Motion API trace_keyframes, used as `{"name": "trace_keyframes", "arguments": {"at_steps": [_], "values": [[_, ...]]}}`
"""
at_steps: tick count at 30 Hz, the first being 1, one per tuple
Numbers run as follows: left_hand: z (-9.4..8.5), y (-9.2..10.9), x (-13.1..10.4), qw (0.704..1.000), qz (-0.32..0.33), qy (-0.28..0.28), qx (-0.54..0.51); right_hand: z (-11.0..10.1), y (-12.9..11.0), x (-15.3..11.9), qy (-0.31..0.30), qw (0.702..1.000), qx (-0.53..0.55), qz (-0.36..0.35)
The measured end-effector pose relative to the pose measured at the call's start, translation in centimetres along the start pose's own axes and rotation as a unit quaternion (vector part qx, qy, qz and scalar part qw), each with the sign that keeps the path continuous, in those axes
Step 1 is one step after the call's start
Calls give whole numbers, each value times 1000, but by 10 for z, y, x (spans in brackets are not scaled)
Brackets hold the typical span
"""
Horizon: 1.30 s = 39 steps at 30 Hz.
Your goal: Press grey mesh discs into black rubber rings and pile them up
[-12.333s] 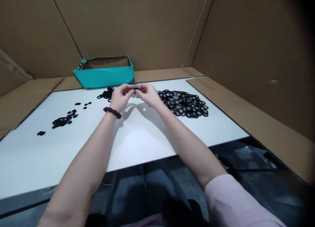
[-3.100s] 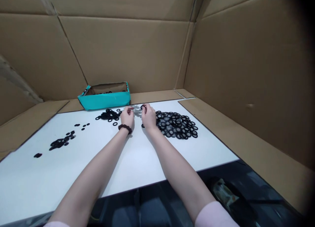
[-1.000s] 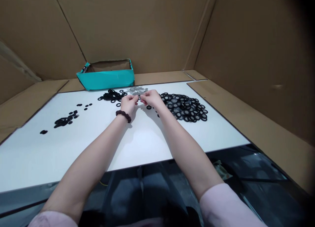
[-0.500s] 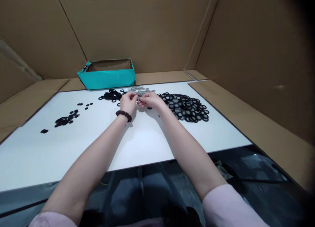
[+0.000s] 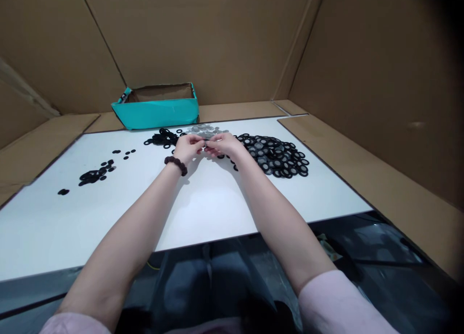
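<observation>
My left hand, with a dark beaded bracelet at its wrist, meets my right hand just above the white board. Thumbs and fingers of both are pinched together on a small dark ring, mostly hidden by the fingertips. Right behind the fingers lie loose grey discs. A heap of black rings is to the left of my left hand. Beside my right wrist spreads a large pile of black rings with grey centres.
Farther left on the white board are a cluster of black discs and a few scattered ones. An open turquoise box stands behind the board's far edge. Cardboard walls enclose the back and sides.
My left wrist has shifted slightly left and its bracelet has turned with it. The fingertips stay together, now around a dark piece. The whole view has tilted a little.
</observation>
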<state>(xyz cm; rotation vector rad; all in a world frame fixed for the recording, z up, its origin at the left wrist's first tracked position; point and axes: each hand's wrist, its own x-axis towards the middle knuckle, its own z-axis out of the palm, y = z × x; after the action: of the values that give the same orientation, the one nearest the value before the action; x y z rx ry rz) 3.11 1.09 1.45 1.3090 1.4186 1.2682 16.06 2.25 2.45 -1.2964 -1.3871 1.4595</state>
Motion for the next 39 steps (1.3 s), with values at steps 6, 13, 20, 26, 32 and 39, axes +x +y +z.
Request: {"name": "trace_keyframes", "arguments": {"at_steps": [6, 13, 20, 26, 32, 39], "values": [[-5, -2, 3, 1000, -7, -12, 3, -2, 8, 10, 35, 986, -122, -110], [-9, -4, 4, 997, -51, -44, -42, 3, 8, 9, 86, 963, -212, -139], [-3, -8, 2, 997, -50, 23, -58, 12, 12, 14, 106, 973, -159, -130], [0, -14, 8, 996, 78, 36, 7, 11, 4, 7, 8, 999, -26, -31], [-4, -12, 10, 993, 108, 12, 47, 5, 0, 2, -4, 1000, 4, -16], [-4, -8, 7, 999, 29, -18, -28, 4, 2, 4, 21, 995, -70, -61]]}}
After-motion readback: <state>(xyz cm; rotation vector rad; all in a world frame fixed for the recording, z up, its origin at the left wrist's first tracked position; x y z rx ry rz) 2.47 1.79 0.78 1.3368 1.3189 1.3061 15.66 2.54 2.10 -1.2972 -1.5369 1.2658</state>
